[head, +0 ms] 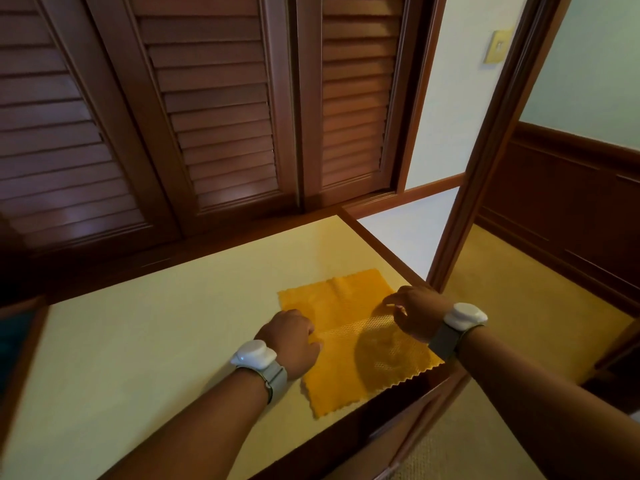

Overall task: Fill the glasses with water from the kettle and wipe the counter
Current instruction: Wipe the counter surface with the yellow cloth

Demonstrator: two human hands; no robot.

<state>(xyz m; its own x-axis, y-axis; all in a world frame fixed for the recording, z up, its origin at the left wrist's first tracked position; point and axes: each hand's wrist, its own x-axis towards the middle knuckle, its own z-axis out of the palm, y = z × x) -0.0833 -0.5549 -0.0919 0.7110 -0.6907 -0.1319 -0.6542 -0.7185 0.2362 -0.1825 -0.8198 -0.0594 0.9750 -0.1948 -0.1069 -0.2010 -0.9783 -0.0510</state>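
Cream counter (166, 313), louvred wooden doors (214, 126) behind, carpet (519, 323) at right.
I log one yellow cloth (349, 306) at the counter's corner; left hand (293, 341) and right hand (415, 313) curl, pinching it.

Single head view: wide-angle, tilted, looking down, close over counter (138, 341).

White pods (252, 355) on grey wristbands (278, 378)
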